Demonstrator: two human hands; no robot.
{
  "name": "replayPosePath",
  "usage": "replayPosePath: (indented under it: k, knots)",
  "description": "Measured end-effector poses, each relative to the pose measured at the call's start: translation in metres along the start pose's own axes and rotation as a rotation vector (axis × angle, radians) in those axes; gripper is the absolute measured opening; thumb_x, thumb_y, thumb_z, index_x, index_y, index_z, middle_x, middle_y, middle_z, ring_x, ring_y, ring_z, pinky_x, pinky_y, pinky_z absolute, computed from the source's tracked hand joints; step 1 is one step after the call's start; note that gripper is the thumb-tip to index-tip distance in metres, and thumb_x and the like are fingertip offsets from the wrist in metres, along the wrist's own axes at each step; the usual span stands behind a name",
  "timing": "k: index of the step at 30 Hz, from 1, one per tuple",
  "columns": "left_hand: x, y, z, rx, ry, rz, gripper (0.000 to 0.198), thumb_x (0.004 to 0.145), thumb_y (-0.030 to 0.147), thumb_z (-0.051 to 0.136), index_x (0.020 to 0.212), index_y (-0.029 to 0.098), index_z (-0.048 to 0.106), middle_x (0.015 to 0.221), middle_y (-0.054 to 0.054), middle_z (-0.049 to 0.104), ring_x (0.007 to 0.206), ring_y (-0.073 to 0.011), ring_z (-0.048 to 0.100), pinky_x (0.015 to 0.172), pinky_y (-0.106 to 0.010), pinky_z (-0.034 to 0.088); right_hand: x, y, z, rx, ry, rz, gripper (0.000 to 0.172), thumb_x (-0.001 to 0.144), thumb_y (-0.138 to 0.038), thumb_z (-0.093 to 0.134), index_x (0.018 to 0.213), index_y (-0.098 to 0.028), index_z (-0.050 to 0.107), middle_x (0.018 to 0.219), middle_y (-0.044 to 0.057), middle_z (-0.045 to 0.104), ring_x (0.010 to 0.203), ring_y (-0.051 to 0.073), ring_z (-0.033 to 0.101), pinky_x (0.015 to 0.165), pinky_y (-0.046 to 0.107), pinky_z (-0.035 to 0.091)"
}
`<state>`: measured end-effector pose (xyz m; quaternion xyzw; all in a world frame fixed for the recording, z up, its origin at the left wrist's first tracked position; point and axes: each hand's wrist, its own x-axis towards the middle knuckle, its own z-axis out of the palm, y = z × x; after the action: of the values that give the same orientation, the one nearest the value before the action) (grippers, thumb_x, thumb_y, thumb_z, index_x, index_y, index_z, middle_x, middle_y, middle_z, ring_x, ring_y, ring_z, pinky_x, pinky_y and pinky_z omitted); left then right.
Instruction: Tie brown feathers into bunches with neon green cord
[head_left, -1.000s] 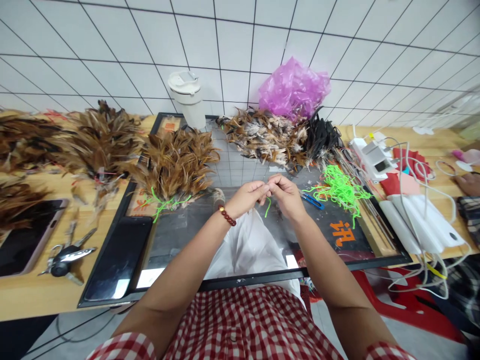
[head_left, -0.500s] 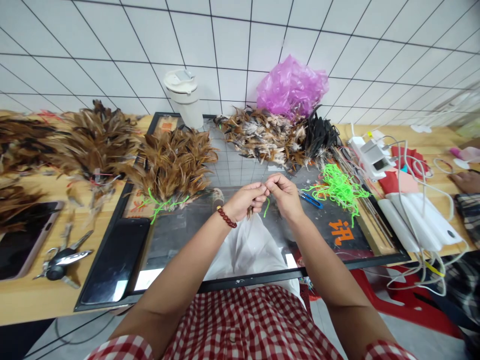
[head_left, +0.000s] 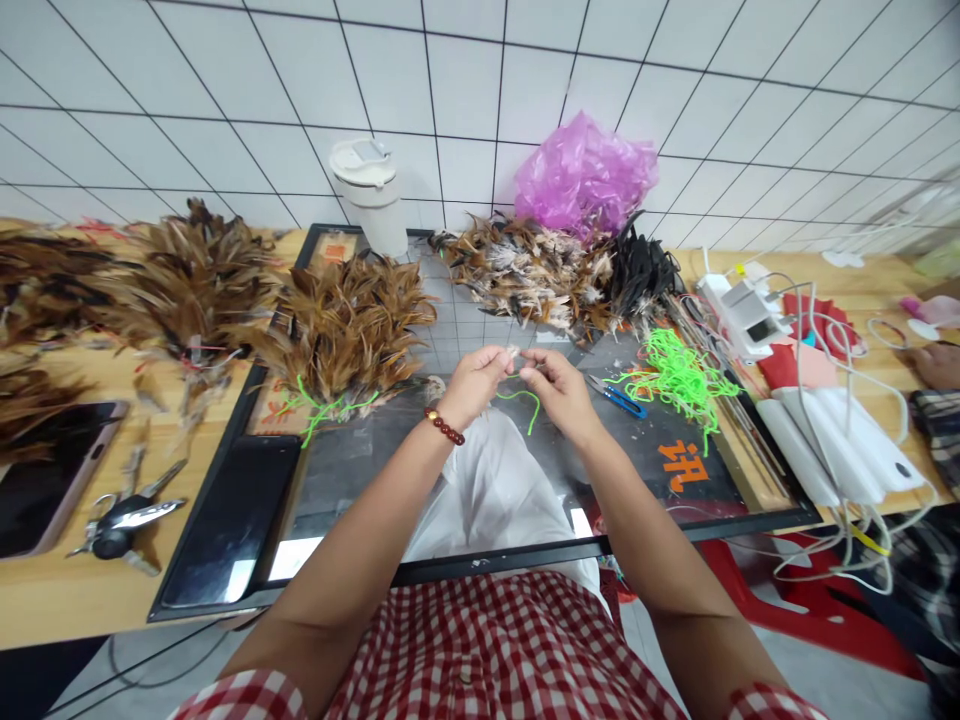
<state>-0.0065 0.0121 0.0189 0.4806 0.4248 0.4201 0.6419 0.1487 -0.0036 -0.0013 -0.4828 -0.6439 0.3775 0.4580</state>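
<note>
Close together over the glass board [head_left: 360, 470], both my hands are pinched. My left hand [head_left: 476, 385], with a beaded bracelet, is closed on a small feather bundle whose pale end [head_left: 513, 352] shows at the fingertips; the rest is hidden. My right hand [head_left: 559, 390] is closed at the fingertips on a green string [head_left: 531, 398], its loose part curving below the fingers. Blue-handled snips [head_left: 621, 398] lie just right of my right hand, beside a tangled heap of green strings [head_left: 679, 375]. Brown feather bundles [head_left: 349, 330] lie left of my hands.
Mottled feathers [head_left: 525, 270], black feathers [head_left: 645, 270] and a purple plastic bag [head_left: 589, 175] lie at the back by a white cup [head_left: 373, 200]. Phones [head_left: 236, 520] and keys [head_left: 124, 520] are left. Chargers [head_left: 750, 315], cables and another person's hand [head_left: 937, 365] are right.
My left hand has turned and moved slightly left and up, bringing a pale end into view and hiding the brown tips below. More of the green string shows, curving between my hands.
</note>
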Motion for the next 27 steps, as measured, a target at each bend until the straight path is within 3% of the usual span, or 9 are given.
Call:
replayPosePath:
  k: [4, 8, 11, 15, 17, 22, 27]
  knots:
    - [0.004, -0.001, -0.007, 0.053, 0.077, 0.031, 0.031, 0.079, 0.044, 0.057, 0.067, 0.015, 0.051, 0.054, 0.006, 0.034, 0.045, -0.0047, 0.028, 0.043, -0.02, 0.02, -0.003, 0.006, -0.004, -0.505, -0.204, -0.129, 0.016, 0.08, -0.024, 0.063, 0.095, -0.022, 0.067, 0.098, 0.006, 0.06, 0.091, 0.019, 0.056, 0.082, 0.032, 0.044]
    - [0.005, -0.005, -0.005, 0.107, 0.067, 0.07, 0.03, 0.081, 0.043, 0.054, 0.07, 0.016, 0.051, 0.055, 0.005, 0.04, 0.043, -0.0047, 0.028, 0.043, -0.02, 0.023, -0.004, 0.001, -0.003, -0.644, -0.161, -0.139, 0.01, 0.085, -0.02, 0.054, 0.082, -0.02, 0.064, 0.09, 0.006, 0.062, 0.087, 0.019, 0.057, 0.079, 0.031, 0.043]
    - [0.005, -0.008, -0.003, 0.154, 0.001, 0.074, 0.028, 0.084, 0.044, 0.049, 0.075, 0.017, 0.052, 0.059, 0.004, 0.048, 0.043, -0.0055, 0.033, 0.045, -0.021, 0.029, -0.005, -0.004, -0.002, -0.501, -0.04, -0.141, 0.013, 0.089, -0.021, 0.048, 0.086, -0.02, 0.061, 0.083, 0.004, 0.064, 0.078, 0.016, 0.059, 0.072, 0.027, 0.043]
    - [0.002, -0.009, -0.001, 0.339, -0.041, 0.088, 0.028, 0.086, 0.041, 0.043, 0.073, 0.018, 0.051, 0.055, 0.004, 0.047, 0.047, -0.0079, 0.04, 0.05, -0.021, 0.033, -0.006, -0.007, -0.002, -0.284, 0.074, -0.081, 0.013, 0.088, -0.029, 0.05, 0.084, -0.02, 0.059, 0.072, 0.0, 0.062, 0.063, 0.013, 0.055, 0.063, 0.025, 0.041]
    - [0.0, -0.007, 0.0, 0.447, -0.024, 0.123, 0.028, 0.086, 0.038, 0.042, 0.069, 0.017, 0.05, 0.057, 0.003, 0.048, 0.052, -0.0089, 0.041, 0.053, -0.021, 0.033, -0.004, -0.006, -0.002, -0.106, 0.081, -0.016, 0.014, 0.086, -0.033, 0.054, 0.09, -0.02, 0.058, 0.067, -0.002, 0.058, 0.058, 0.011, 0.051, 0.058, 0.024, 0.039]
    - [-0.005, 0.001, 0.005, 0.57, -0.022, 0.146, 0.026, 0.086, 0.032, 0.042, 0.067, 0.017, 0.051, 0.057, 0.003, 0.047, 0.061, -0.0114, 0.044, 0.059, -0.023, 0.034, 0.0, -0.006, -0.003, 0.274, 0.017, 0.077, 0.037, 0.077, -0.041, 0.067, 0.108, -0.022, 0.058, 0.063, -0.006, 0.049, 0.055, 0.009, 0.045, 0.052, 0.022, 0.037]
    - [-0.005, -0.003, 0.01, 0.43, -0.098, 0.132, 0.027, 0.085, 0.037, 0.042, 0.067, 0.017, 0.049, 0.056, 0.004, 0.043, 0.057, -0.01, 0.039, 0.057, -0.022, 0.032, -0.001, -0.008, -0.001, 0.299, 0.047, 0.106, 0.024, 0.078, -0.042, 0.065, 0.082, -0.018, 0.065, 0.065, -0.001, 0.06, 0.054, 0.009, 0.049, 0.051, 0.022, 0.039]
